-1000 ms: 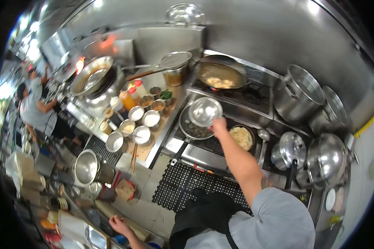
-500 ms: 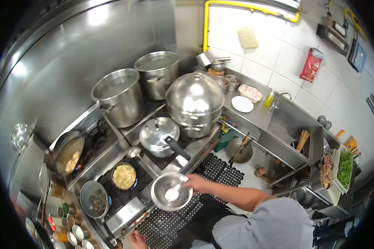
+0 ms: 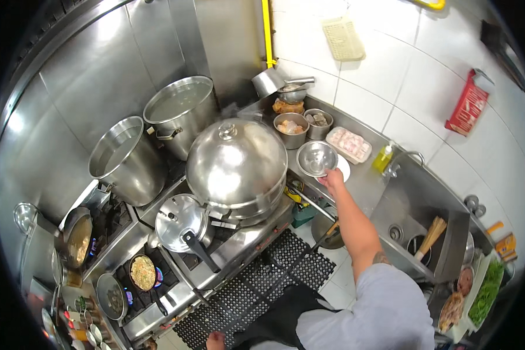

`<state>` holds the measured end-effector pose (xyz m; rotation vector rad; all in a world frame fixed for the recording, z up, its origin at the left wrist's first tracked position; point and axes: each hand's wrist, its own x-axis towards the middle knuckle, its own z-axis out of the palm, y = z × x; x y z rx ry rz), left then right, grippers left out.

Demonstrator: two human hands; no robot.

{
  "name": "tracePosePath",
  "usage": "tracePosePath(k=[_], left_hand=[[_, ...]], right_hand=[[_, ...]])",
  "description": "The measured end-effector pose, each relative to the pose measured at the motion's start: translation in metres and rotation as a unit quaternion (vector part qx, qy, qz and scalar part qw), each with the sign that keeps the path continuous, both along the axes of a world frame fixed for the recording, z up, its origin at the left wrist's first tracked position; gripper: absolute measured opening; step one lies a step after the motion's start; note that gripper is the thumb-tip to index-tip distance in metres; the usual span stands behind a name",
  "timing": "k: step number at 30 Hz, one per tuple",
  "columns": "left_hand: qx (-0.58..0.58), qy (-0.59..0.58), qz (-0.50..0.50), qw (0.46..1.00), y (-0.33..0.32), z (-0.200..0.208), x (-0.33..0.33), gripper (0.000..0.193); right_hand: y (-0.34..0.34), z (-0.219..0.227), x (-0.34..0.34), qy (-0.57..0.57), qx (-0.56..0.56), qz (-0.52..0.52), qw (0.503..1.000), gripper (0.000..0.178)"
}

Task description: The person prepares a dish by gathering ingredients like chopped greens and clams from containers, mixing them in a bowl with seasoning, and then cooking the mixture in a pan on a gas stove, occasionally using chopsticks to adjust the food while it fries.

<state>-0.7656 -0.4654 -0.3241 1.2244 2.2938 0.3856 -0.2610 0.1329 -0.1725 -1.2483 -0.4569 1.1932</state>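
Steel bowl (image 3: 317, 158) over the wall-side desk (image 3: 364, 179), overlapping the white plate (image 3: 345, 168), can't tell if touching; right hand (image 3: 332, 179) has its grip closed on the near rim; white tray (image 3: 360, 158) just beside, soap bottle (image 3: 382, 158) further right; left hand (image 3: 216, 340) cropped at lower edge, can't tell its grip.

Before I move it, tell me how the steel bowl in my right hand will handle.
The steel bowl looks empty and thin-rimmed, so probably light yet stiff. Its shiny surface may slip. With the right hand at one edge, it could tilt.
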Motion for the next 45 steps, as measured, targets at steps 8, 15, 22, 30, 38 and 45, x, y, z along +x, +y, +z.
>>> tracePosePath(k=[8,15,22,30,38,45], left_hand=[[-0.178,-0.127,0.14,0.966,-0.01,-0.008,0.085,0.034],[-0.19,-0.161,0.223,0.943,-0.039,-0.011,0.11,0.038],[-0.145,-0.19,0.268,0.933,-0.087,-0.034,0.12,0.042],[-0.163,-0.222,0.309,0.91,-0.109,-0.041,0.14,0.051],[-0.176,-0.222,0.35,0.893,-0.123,-0.034,0.117,0.048],[-0.163,0.112,0.001,0.98,-0.123,-0.017,0.125,0.019]], right_hand=[[0.103,-0.042,0.004,0.087,-0.01,0.024,0.996,0.033],[0.1,-0.065,0.015,-0.046,-0.077,-0.106,0.99,0.036],[0.07,-0.075,0.065,-0.035,-0.084,-0.087,0.992,0.034],[0.051,-0.043,0.06,-0.13,-0.096,-0.064,0.985,0.03],[0.112,-0.037,0.036,-0.175,-0.122,0.013,0.977,0.021],[0.131,-0.105,0.077,-0.42,-0.011,0.099,0.902,0.034]])
